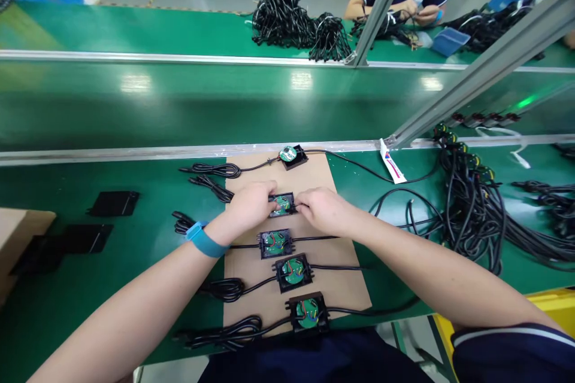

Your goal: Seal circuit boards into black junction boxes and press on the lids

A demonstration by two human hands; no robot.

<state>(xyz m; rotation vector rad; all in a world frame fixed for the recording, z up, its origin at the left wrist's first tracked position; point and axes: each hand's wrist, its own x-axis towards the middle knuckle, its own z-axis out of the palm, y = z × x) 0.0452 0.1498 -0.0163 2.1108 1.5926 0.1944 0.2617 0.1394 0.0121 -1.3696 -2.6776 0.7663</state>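
Note:
A black plastic case (283,196) with a green circuit board (283,206) inside lies between my hands on a cardboard sheet (309,181). My left hand (252,203) is closed on its left end, thumb over the board's edge. At the right end, my right hand (324,209) pinches what looks like the black cable where it meets the case; the fingertips partly hide it. Nearer me are more open cases with wired boards: one (275,243), another (294,271) and a third (309,312). Farther off, a round board (288,154) rests against a tilted case (296,159).
Cable bundles (471,209) with boards lie on the right. A white tube (392,161) lies by the metal post (449,84). Black flat parts (114,203) and a cardboard box (20,233) are left. Across the bench, a person's hands (420,12) work near a cable heap (285,15).

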